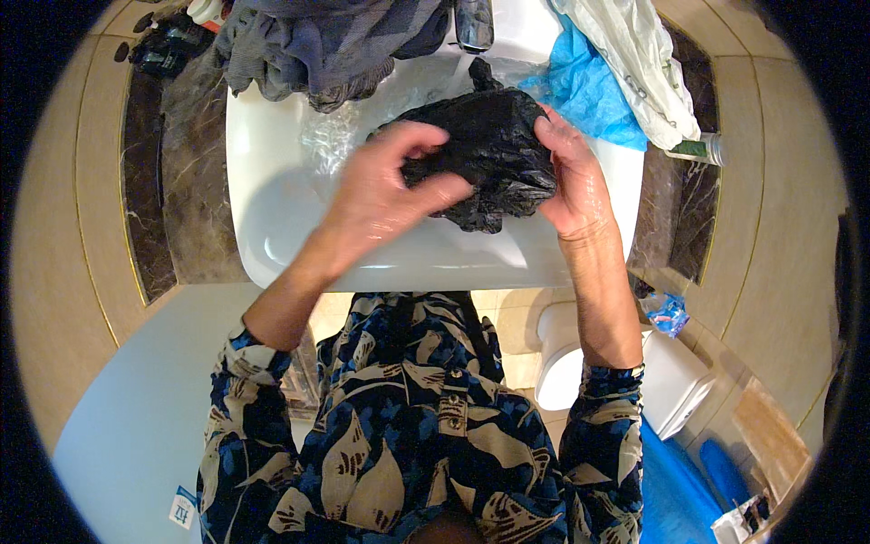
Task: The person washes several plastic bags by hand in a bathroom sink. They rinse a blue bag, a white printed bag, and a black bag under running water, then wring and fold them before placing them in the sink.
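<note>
Over a white washbasin (299,238), a wet, crumpled black plastic bag (489,136) is between my two hands. My right hand (574,170) grips the bag's right side, thumb on top and the other fingers partly hidden behind it. On the left side my left hand (380,183), blurred by motion, curls thumb and forefinger over the bag; its other fingers are hidden. Behind the bag, water (455,81) runs down from a dark, shiny faucet (474,27). Ripples show in the water in the basin. Both hands look wet.
Dark grey cloth (326,41) drapes over the basin's back left. A blue plastic bag (591,81) and a white plastic bag (632,61) hang over the right rim, beside a small container (707,148). A toilet (564,360) stands below right. Dark bottles (166,47) are at back left.
</note>
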The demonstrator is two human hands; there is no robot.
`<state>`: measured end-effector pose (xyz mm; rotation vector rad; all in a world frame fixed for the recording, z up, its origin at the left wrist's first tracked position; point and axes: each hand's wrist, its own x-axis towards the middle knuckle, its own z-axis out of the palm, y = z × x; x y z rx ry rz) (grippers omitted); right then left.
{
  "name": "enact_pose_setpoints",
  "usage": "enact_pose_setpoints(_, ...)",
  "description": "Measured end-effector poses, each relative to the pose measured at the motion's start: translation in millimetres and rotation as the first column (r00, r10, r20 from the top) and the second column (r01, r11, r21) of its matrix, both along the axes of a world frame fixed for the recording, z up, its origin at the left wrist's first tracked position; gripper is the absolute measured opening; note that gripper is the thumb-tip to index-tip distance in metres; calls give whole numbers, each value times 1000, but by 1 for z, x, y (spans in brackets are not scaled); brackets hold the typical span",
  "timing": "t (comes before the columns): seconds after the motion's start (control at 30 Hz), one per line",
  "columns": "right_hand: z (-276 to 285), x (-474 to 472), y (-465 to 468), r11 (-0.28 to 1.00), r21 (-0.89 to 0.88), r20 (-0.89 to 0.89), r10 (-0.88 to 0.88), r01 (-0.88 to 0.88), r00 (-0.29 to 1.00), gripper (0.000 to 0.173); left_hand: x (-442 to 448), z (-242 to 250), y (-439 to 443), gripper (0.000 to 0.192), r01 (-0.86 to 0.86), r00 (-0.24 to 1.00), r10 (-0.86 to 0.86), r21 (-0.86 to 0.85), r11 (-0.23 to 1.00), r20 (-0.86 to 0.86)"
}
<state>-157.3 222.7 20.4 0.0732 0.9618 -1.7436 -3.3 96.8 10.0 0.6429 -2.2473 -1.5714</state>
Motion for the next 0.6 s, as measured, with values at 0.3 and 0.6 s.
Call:
enact_pose_setpoints(0.3,-7,-29,-1,941,324,-737,185,98,650,33,-20,-10,-15,23,-111,977,212,898,427,20)
enact_pose_setpoints(0.6,-34,-4,-15,942,324,-706,301,-85,641,20,-24,-16,-21,28,-113,992,38,724,680,119)
